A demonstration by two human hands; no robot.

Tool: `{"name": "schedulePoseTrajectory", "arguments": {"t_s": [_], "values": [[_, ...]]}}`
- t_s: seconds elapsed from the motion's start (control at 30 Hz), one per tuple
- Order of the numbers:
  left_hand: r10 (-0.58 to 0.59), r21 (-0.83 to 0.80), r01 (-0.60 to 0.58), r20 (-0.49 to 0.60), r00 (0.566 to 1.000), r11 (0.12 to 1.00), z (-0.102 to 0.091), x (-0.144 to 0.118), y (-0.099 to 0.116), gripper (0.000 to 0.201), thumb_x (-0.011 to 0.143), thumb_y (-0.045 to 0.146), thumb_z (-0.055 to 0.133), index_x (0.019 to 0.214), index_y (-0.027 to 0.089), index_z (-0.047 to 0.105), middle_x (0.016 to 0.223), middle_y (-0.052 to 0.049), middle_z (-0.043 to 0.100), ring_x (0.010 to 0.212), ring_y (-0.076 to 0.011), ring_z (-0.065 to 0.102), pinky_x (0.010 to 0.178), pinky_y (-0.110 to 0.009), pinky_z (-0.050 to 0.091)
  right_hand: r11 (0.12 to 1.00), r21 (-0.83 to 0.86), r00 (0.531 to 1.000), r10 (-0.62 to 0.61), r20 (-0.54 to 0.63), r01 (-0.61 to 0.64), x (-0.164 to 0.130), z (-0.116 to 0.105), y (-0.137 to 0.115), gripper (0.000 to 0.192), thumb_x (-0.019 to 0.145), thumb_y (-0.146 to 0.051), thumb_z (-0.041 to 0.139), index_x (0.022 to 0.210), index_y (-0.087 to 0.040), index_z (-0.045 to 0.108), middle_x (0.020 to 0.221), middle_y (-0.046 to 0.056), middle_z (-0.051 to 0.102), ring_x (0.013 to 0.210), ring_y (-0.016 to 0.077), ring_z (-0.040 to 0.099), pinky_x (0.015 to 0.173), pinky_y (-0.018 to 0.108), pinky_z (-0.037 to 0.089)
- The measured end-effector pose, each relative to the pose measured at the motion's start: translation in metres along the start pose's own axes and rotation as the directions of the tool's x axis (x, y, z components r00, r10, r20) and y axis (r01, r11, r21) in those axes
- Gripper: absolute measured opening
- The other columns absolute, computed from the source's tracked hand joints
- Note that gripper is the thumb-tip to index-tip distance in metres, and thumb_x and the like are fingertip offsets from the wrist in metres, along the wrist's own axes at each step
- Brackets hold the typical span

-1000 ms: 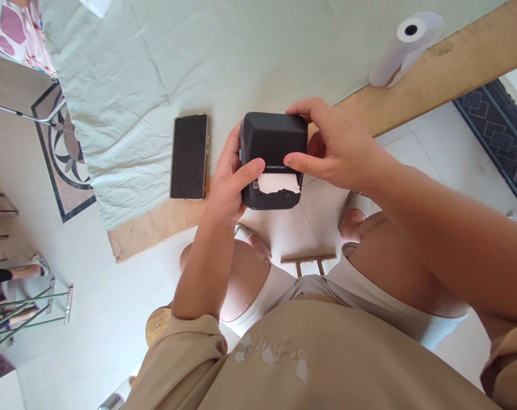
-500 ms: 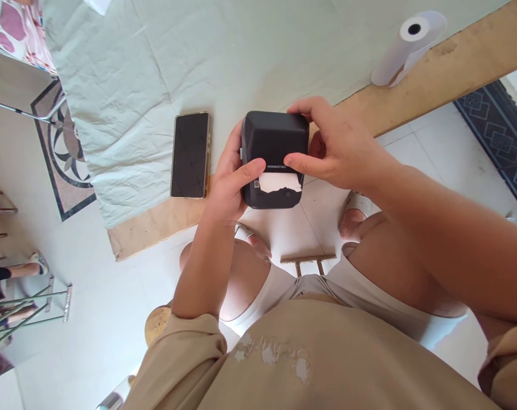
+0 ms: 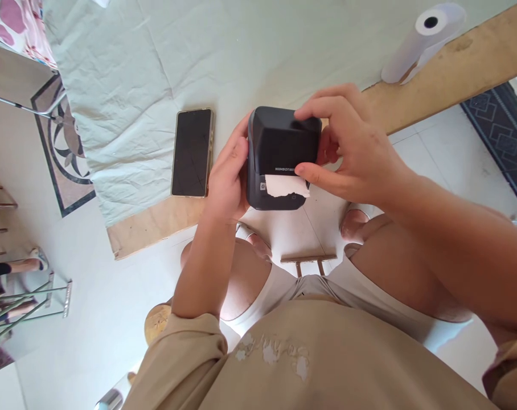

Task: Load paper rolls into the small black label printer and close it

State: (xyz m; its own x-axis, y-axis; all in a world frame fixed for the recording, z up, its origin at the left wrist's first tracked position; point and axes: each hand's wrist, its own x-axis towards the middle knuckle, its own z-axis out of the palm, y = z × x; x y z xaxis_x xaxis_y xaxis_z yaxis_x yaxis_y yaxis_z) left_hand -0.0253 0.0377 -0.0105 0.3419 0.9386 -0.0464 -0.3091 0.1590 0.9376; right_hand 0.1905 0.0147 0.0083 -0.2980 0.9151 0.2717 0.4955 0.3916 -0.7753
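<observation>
Dark phone (image 3: 192,152) on cloth (image 3: 126,85), paper roll (image 3: 421,41)

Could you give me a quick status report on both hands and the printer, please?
Left hand and right hand both grip the black label printer. Torn paper strip at its slot. Phone alongside, apart.

Left hand (image 3: 226,182) and right hand (image 3: 355,148) cupped inward, fingers curled, facing.

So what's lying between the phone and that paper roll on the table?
In the head view, the black label printer, gripped by the left hand and right hand, sits between the phone and paper roll, over pale cloth.
</observation>
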Motion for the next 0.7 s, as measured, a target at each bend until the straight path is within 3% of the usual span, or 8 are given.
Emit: {"name": "schedulePoseTrajectory", "arguments": {"t_s": [0.13, 0.23, 0.33, 0.47, 0.57, 0.63, 0.7], "values": [[0.006, -0.016, -0.005, 0.042, 0.999, 1.0, -0.01, 0.007, -0.01, 0.049, 0.082, 0.072, 0.076, 0.114, 0.034, 0.071, 0.097, 0.002, 0.074, 0.164, -0.0354, 0.022, 0.136, -0.044, 0.032, 1.0, 0.011, 1.0, 0.003, 0.022, -0.003, -0.001, 0.0, 0.0, 0.061, 0.082, -0.035, 0.077, 0.138, -0.025, 0.055, 0.147, 0.013, 0.052, 0.076, 0.0094, 0.06, 0.069, 0.032, 0.059], [0.003, -0.034, -0.003, 0.003, 1.0, 0.999, -0.01, 0.007, -0.012, 0.047, 0.088, 0.07, 0.071, 0.117, 0.033, 0.07, 0.103, 0.0, 0.075, 0.168, -0.0344, 0.011, 0.14, -0.047, 0.021, 1.0, 0.015, 0.999, -0.002, 0.038, 0.001, -0.001, -0.001, 0.001, 0.065, 0.082, -0.036, 0.078, 0.14, -0.024, 0.053, 0.149, 0.015, 0.049, 0.079, 0.0102, 0.062, 0.069, 0.033, 0.06], [-0.002, -0.028, 0.001, -0.052, 0.999, 1.0, -0.005, 0.005, -0.008, 0.036, 0.094, 0.061, 0.067, 0.115, 0.032, 0.071, 0.111, -0.001, 0.077, 0.168, -0.0361, 0.013, 0.139, -0.05, 0.023, 1.0, 0.029, 1.0, -0.011, 0.017, 0.01, -0.001, 0.0, 0.0, 0.065, 0.08, -0.036, 0.078, 0.14, -0.026, 0.053, 0.15, 0.013, 0.049, 0.078, 0.01, 0.062, 0.068, 0.033, 0.059], [-0.033, -0.027, 0.031, -0.074, 0.997, 0.999, -0.001, 0.001, -0.003, 0.026, 0.096, 0.053, 0.068, 0.11, 0.033, 0.073, 0.115, 0.001, 0.078, 0.164, -0.0354, 0.027, 0.135, -0.05, 0.034, 0.999, 0.012, 0.999, 0.047, -0.022, -0.046, 0.0, -0.001, -0.003, 0.064, 0.076, -0.039, 0.08, 0.135, -0.029, 0.055, 0.146, 0.011, 0.053, 0.073, 0.0104, 0.06, 0.064, 0.034, 0.056], [-0.041, -0.117, 0.034, -0.055, 0.998, 0.992, 0.001, 0.0, -0.002, 0.029, 0.1, 0.056, 0.065, 0.107, 0.029, 0.074, 0.115, 0.001, 0.078, 0.16, -0.034, 0.037, 0.134, -0.051, 0.037, 0.997, -0.041, 0.988, 0.056, -0.141, -0.063, 0.0, -0.002, -0.008, 0.053, 0.078, -0.044, 0.081, 0.125, -0.028, 0.059, 0.105, 0.006, 0.066, 0.064, 0.0122, 0.054, 0.062, 0.035, 0.051], [-0.01, -0.142, 0.009, -0.007, 1.0, 0.99, 0.002, 0.0, -0.002, 0.03, 0.097, 0.055, 0.07, 0.111, 0.029, 0.075, 0.117, 0.0, 0.078, 0.16, -0.0333, 0.038, 0.134, -0.051, 0.039, 0.998, -0.034, 0.97, 0.049, -0.238, -0.059, -0.001, -0.002, -0.012, 0.035, 0.087, -0.044, 0.075, 0.115, -0.029, 0.06, 0.07, -0.003, 0.056, 0.056, 0.0123, 0.05, 0.063, 0.034, 0.05], [0.013, -0.106, -0.01, 0.029, 1.0, 0.994, 0.001, 0.0, -0.003, 0.032, 0.092, 0.05, 0.078, 0.116, 0.029, 0.074, 0.123, -0.001, 0.077, 0.163, -0.0333, 0.035, 0.133, -0.051, 0.041, 0.999, -0.013, 0.952, 0.046, -0.302, -0.052, -0.002, -0.001, -0.016, 0.02, 0.096, -0.042, 0.067, 0.108, -0.028, 0.058, 0.056, -0.008, 0.042, 0.049, 0.0109, 0.046, 0.064, 0.033, 0.049]]}}
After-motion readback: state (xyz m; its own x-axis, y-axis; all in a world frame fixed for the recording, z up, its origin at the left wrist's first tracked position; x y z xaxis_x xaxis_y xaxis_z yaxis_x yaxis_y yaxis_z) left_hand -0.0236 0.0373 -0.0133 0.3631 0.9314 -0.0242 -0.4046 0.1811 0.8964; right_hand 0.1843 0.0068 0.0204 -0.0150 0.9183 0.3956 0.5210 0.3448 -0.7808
